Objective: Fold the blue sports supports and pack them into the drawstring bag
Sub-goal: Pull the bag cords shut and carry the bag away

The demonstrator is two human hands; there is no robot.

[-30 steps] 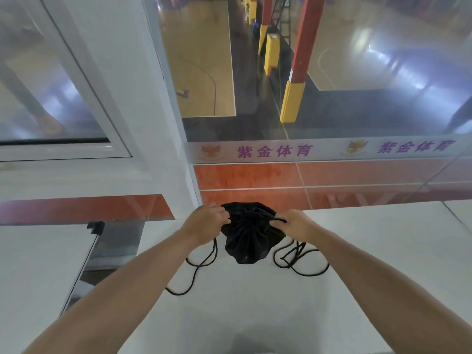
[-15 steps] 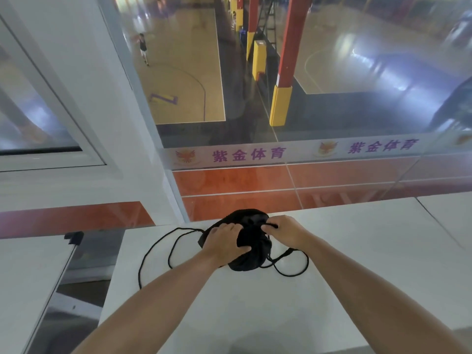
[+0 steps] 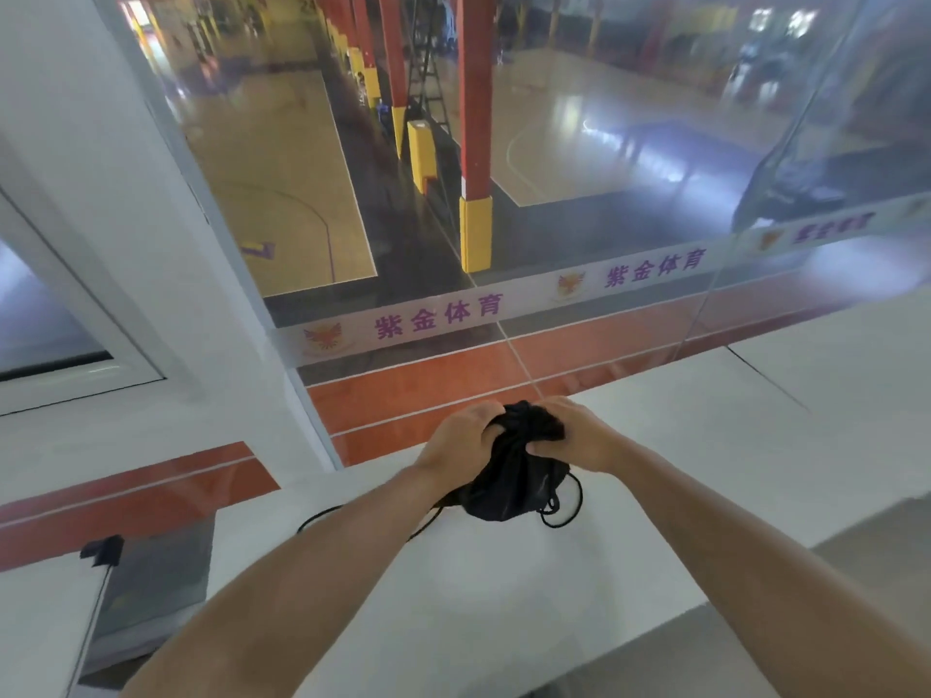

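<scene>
Strip [image 3: 524, 294] facing me: "紫金体育" in purple, beside a bird emblem [image 3: 322, 337].
Further right on it: "紫金体育" again; the third print is too blurred for me to read.

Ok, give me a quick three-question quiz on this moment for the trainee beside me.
1. Multiple choice: which part of the black fabric drawstring bag do the left hand and right hand grip? A its gathered top; B its bottom; C only its loose cords.
2. True or false: loops of black cord lie on the white tabletop beside the bag.
3. Short answer: how many blue sports supports show outside the bag?
Key: 1 A; 2 true; 3 none.
</scene>
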